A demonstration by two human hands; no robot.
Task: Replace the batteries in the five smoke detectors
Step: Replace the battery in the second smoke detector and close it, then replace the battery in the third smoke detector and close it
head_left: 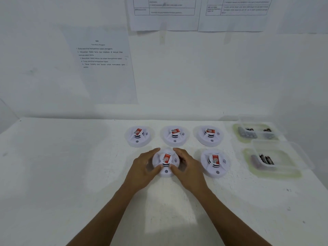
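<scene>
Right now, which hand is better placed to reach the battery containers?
Likely right. Both hands grip the front-left detector, but the battery containers sit off to the right, nearer the right hand; the left hand would have to cross over.

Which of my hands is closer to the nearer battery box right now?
Right. The right hand grips the held detector on the side facing the nearer battery box; the left hand grips its opposite side, farther away.
</scene>
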